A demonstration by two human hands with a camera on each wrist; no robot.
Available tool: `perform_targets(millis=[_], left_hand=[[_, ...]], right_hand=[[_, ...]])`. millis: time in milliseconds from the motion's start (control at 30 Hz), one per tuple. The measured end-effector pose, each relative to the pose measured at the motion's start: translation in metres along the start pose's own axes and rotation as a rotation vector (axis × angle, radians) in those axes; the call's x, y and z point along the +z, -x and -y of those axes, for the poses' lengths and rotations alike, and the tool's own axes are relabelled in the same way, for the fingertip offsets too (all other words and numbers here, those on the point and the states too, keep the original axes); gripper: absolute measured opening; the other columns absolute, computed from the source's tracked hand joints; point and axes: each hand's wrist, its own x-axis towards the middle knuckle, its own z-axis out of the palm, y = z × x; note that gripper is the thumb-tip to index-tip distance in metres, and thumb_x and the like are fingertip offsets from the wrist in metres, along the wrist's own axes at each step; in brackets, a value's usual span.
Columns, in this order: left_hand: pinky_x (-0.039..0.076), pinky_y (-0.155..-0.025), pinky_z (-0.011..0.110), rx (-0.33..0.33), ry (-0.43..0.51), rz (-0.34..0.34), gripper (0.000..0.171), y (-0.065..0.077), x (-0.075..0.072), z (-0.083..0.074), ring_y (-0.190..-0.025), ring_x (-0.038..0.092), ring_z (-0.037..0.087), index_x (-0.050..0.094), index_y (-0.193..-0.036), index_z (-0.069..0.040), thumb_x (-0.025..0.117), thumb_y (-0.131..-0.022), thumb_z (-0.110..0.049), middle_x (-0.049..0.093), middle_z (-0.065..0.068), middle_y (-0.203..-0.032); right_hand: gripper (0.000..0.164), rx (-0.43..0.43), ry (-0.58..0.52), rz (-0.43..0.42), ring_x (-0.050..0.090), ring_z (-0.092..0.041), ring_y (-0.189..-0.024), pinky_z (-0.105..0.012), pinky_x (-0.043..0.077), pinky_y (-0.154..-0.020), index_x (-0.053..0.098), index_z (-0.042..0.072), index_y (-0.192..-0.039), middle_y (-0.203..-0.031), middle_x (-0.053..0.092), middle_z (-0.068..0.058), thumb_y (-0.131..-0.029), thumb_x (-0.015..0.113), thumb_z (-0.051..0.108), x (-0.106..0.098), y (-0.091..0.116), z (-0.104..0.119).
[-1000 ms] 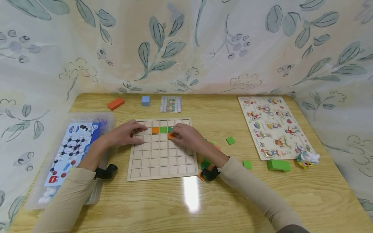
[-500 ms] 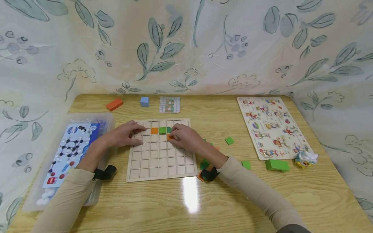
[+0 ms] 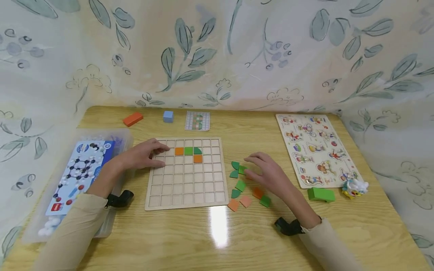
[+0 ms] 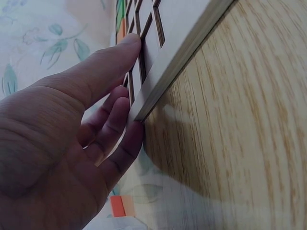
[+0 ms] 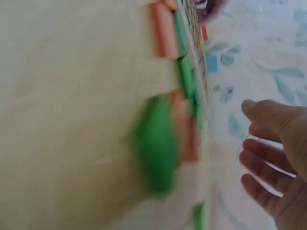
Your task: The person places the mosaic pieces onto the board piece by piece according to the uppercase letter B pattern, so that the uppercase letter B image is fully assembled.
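A wooden grid board (image 3: 186, 188) lies on the table, holding an orange square tile (image 3: 179, 151), a green square tile (image 3: 188, 151) and a dark green rounded tile (image 3: 197, 150) in a row. Another orange tile (image 3: 198, 159) sits below the rounded one. My left hand (image 3: 144, 154) rests on the board's left side, thumb and fingers spread; in the left wrist view its thumb (image 4: 115, 60) lies on the grid and a fingertip meets the board's edge. Over the loose tiles to the right, my right hand (image 3: 268, 175) hovers with fingers apart, nothing held, partly covering a tile.
Loose green (image 3: 240, 185) and orange tiles (image 3: 233, 205) lie right of the board. A pattern card (image 3: 198, 121), blue cube (image 3: 168, 116) and red block (image 3: 133, 119) stand behind it. A plastic box (image 3: 108, 226) is left; a picture puzzle (image 3: 288, 143), green block (image 3: 321, 194) and small toy (image 3: 355, 187) are right.
My right hand has let go of the orange tile, leaving it on the board, and moved right over the loose tiles. My left hand stays at the board.
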Motion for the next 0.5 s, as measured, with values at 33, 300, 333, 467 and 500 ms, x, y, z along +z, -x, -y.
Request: perform_targets(millis=[33, 300, 333, 467, 500], left_hand=[[0.041, -0.080, 0.033, 0.004, -0.004, 0.001, 0.052, 0.000, -0.001, 0.000, -0.093, 0.047, 0.019, 0.057, -0.133, -0.006, 0.072, -0.088, -0.027, 0.055, 0.010, -0.112], [0.041, -0.080, 0.033, -0.031, -0.011, 0.007, 0.052, 0.004, -0.002, 0.001, -0.093, 0.048, 0.019, 0.057, -0.133, -0.008, 0.072, -0.088, -0.027, 0.055, 0.008, -0.113], [0.041, -0.080, 0.033, -0.032, -0.010, 0.003, 0.051, 0.004, -0.003, 0.000, -0.093, 0.048, 0.019, 0.058, -0.133, -0.008, 0.072, -0.088, -0.027, 0.055, 0.008, -0.113], [0.041, -0.080, 0.033, -0.023, -0.006, 0.004, 0.051, 0.002, -0.003, -0.001, -0.093, 0.048, 0.020, 0.058, -0.133, -0.009, 0.072, -0.088, -0.028, 0.055, 0.009, -0.114], [0.041, -0.081, 0.033, -0.022, -0.005, 0.006, 0.051, 0.002, -0.003, -0.002, -0.094, 0.048, 0.020, 0.057, -0.133, -0.009, 0.072, -0.088, -0.028, 0.054, 0.009, -0.114]], right_hand=[[0.036, 0.000, 0.000, -0.023, 0.059, -0.026, -0.108, -0.043, 0.052, -0.088, 0.068, 0.004, -0.117, -0.115, 0.063, -0.009, -0.086, 0.074, 0.020, 0.001, 0.008, -0.005], [0.037, -0.070, -0.022, -0.163, 0.060, -0.025, -0.104, -0.042, 0.050, -0.087, 0.070, 0.006, -0.112, -0.109, 0.065, -0.008, -0.077, 0.081, 0.012, 0.016, 0.032, -0.032], [0.037, -0.067, -0.021, -0.161, 0.060, -0.025, -0.105, -0.043, 0.050, -0.088, 0.070, 0.007, -0.113, -0.110, 0.065, -0.008, -0.078, 0.080, 0.014, 0.017, 0.031, -0.032], [0.036, -0.048, 0.023, -0.123, 0.060, -0.024, -0.103, -0.042, 0.050, -0.086, 0.070, 0.010, -0.114, -0.109, 0.066, -0.006, -0.082, 0.078, 0.024, 0.021, 0.024, -0.030], [0.036, -0.042, 0.040, -0.113, 0.060, -0.023, -0.101, -0.041, 0.050, -0.085, 0.070, 0.011, -0.114, -0.108, 0.066, -0.005, -0.082, 0.077, 0.027, 0.021, 0.022, -0.029]])
